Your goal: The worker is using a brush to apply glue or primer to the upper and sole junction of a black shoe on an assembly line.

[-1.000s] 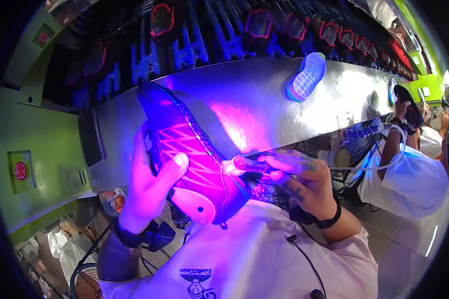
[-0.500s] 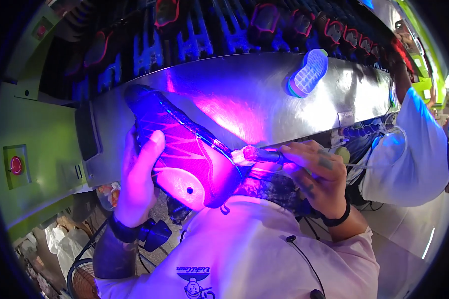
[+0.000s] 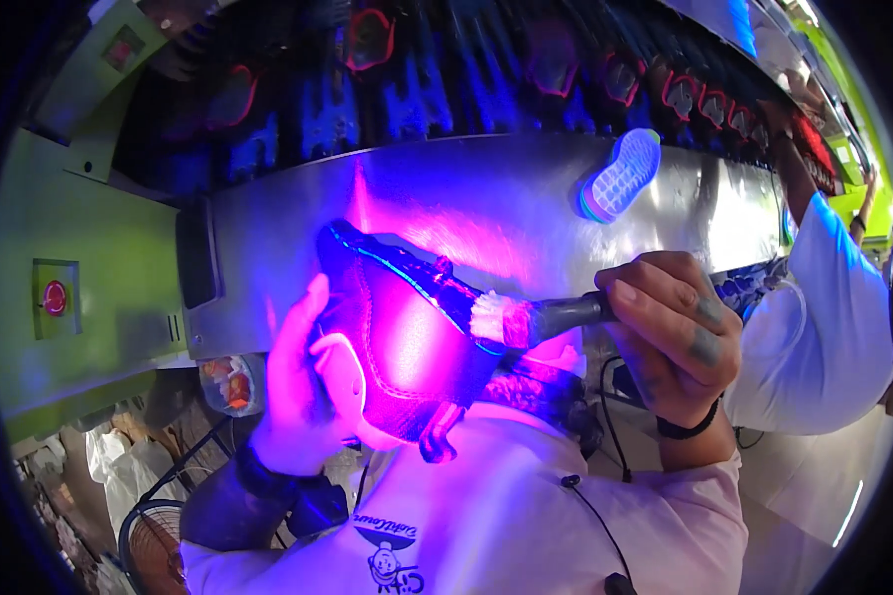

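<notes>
My left hand (image 3: 293, 397) grips a shoe upper (image 3: 412, 342) from its left side, thumb along it and most fingers behind. The upper lies tilted on its side above my lap and glows pink and purple under coloured light. A bright blue line runs along its bottom edge, which faces away from me. My right hand (image 3: 680, 322) is closed round the dark handle of a brush (image 3: 566, 317). Its pale bristles touch the upper's bottom edge at the right end. Beyond, on the metal bench, lies a light shoe sole (image 3: 625, 177) with a treaded face up.
A metal bench (image 3: 526, 183) crosses ahead of me, backed by a dark rack with blue-lit forks and red-edged shapes (image 3: 370, 42). To the left stands a green machine with a red button (image 3: 54, 297). A person in white (image 3: 814, 327) works at the right. A fan (image 3: 154, 545) sits lower left.
The upper has turned in my left hand, so a different side now faces me. My right hand and the brush have shifted right, with the bristles still at the edge.
</notes>
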Demonstrator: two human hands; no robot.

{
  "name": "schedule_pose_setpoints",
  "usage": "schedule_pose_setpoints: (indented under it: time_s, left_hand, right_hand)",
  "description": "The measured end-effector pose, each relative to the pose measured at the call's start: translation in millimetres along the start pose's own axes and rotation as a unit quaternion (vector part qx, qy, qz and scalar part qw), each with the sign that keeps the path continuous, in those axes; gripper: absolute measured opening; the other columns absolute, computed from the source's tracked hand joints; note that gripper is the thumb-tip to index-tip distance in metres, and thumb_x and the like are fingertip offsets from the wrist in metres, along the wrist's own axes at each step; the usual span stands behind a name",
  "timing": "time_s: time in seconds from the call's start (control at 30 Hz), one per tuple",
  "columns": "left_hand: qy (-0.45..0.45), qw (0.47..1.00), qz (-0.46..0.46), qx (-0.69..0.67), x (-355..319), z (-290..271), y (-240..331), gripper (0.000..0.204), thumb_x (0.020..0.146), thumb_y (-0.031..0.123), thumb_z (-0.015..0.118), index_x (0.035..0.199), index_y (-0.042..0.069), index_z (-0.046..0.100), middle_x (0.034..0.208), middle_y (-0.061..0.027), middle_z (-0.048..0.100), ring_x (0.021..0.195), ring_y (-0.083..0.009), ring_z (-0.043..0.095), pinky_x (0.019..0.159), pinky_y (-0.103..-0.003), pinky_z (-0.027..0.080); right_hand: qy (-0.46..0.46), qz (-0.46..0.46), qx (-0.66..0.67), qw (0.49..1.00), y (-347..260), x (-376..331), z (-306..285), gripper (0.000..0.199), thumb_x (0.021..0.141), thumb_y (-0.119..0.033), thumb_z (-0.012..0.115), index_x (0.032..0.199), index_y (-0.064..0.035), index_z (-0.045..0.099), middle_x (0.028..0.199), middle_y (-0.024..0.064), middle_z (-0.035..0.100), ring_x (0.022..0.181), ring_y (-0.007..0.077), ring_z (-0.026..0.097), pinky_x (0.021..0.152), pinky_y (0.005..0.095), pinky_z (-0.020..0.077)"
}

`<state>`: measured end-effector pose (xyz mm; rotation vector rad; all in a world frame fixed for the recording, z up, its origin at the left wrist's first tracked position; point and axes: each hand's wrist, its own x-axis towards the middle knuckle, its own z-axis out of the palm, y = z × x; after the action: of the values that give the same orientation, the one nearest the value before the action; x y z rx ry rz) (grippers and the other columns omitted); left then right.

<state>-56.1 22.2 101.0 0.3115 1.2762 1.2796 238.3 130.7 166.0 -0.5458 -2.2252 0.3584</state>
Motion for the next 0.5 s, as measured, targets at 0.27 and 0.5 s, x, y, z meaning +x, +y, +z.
schedule_pose_setpoints:
  time_s: [0.27,0.5]
  left_hand:
    - [-0.202,0.865,-0.254,-0.384,-37,25,-5,0.052,0.108,0.048,0.045,0.142,0.009,0.054,0.128,-0.0138,0.065,0.111,-0.0294,0.069,0.092,-0.048,0.059]
    - [-0.194,0.89,-0.291,-0.293,-42,34,-39,0.026,0.102,0.019,0.062,0.108,-0.005,0.057,0.091,-0.011,0.061,0.078,-0.0136,0.062,0.066,-0.02,0.052]
  right_hand:
    - [0.022,-0.026,0.03,0.999,6,8,-18,0.041,0.077,0.004,0.075,0.117,-0.0042,0.076,0.102,0.0099,0.076,0.083,0.0267,0.068,0.072,0.0356,0.056]
    - [0.021,-0.007,0.059,0.998,20,-9,-23,0.032,0.077,0.003,0.079,0.108,-0.003,0.076,0.097,0.0131,0.076,0.085,0.0313,0.071,0.073,0.038,0.0565]
